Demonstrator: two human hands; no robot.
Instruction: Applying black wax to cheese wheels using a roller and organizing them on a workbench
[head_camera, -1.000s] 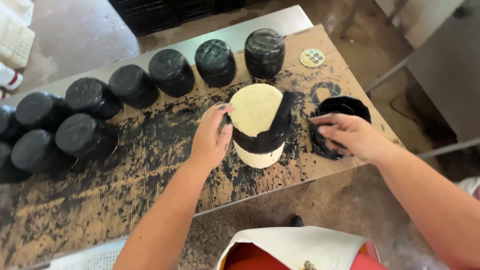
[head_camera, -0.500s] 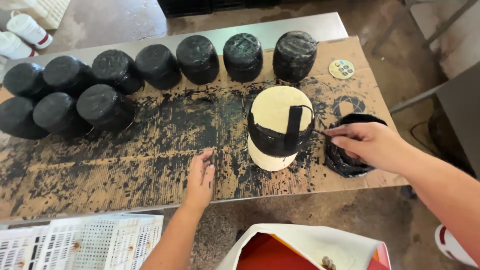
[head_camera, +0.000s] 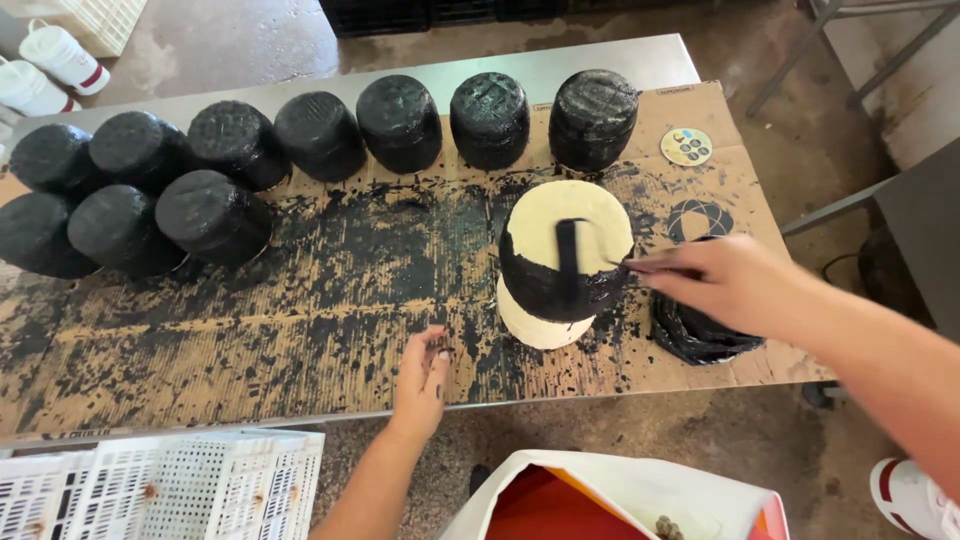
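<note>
Bare forearms (apron (head_camera: 620, 495), seemingly white-and-red)

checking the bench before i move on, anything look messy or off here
The pale round block is only partly coated: a black band and one stripe across its top, unlike the fully black ones behind. Black smears cover the cardboard sheet.

A paint-spattered cardboard sheet (head_camera: 250, 320) covers the metal table (head_camera: 600, 60). Along its far edge stand 10 black-coated cylinders (head_camera: 400, 120), 3 of them set in front at the far left. A round sticker (head_camera: 687, 146) lies at the sheet's far right corner. A white perforated crate (head_camera: 160, 485) sits below its near edge, 2 white containers (head_camera: 45, 62) beyond its far left.
</note>
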